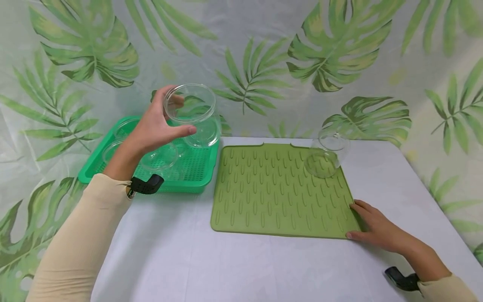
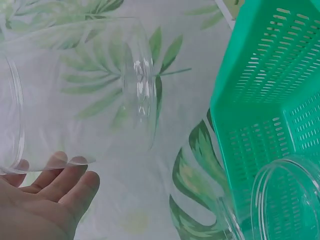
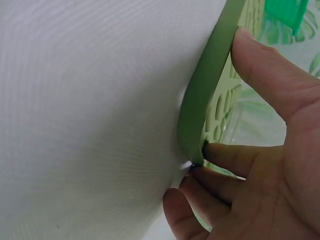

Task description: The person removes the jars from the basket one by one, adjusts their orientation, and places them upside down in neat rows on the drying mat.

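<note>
My left hand [image 1: 152,121] holds a clear glass jar [image 1: 206,131] in the air over the green basket [image 1: 205,167], fingers and thumb round its side and its rim tilted toward me. The left wrist view shows fingertips [image 2: 80,187] against the jar's wall. Other clear jars [image 1: 160,156] lie in the basket, partly hidden behind the left forearm. At the near right corner of the olive-green drying mat [image 1: 279,191], my right hand [image 1: 381,230] grips the edge between thumb and fingers. Another clear jar [image 1: 322,157] stands on the mat's far right corner.
A white cloth [image 1: 241,268] covers the table under mat and basket. Behind it hangs a leaf-print curtain [image 1: 253,71], close to the back edge. The basket stands at the back left, beside the mat.
</note>
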### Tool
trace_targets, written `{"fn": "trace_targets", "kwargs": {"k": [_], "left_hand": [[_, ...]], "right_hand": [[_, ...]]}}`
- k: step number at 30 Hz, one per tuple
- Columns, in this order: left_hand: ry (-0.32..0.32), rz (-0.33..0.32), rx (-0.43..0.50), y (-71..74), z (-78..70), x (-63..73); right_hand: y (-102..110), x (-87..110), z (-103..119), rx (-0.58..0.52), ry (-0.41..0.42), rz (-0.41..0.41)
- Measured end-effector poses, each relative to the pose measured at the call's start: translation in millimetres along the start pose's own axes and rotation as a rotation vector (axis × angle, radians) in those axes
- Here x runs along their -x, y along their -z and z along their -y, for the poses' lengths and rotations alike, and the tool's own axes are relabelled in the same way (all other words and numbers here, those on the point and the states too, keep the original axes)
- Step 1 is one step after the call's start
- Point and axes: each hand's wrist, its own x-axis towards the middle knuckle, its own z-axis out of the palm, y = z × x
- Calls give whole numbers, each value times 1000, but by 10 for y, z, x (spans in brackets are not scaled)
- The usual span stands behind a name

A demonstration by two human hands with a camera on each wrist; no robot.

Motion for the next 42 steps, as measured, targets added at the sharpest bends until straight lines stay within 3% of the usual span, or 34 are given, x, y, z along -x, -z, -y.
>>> {"fn": "trace_targets", "kwargs": {"k": [7, 12, 19, 25, 32, 36, 42], "left_hand": [[-27, 9, 40, -54, -55, 21], [-53, 54, 32, -197, -120, 21], [-131, 93, -3, -524, -309, 77], [-97, 126, -125, -884, -439, 207], [-168, 221, -276, -1339, -466, 298], [-135, 271, -270, -1504, -459, 314], [-84, 293, -267, -1630, -402, 329]], "right_hand": [[3, -4, -3, 12, -3, -1], [-7, -8, 0, 8, -4, 3], [-3, -2, -2, 16, 8, -5], [-1, 13, 3, 1, 5, -3], [-10, 10, 4, -29, 20, 0], [-15, 16, -7, -30, 24, -6], [6, 28, -22, -23, 31, -20]]}}
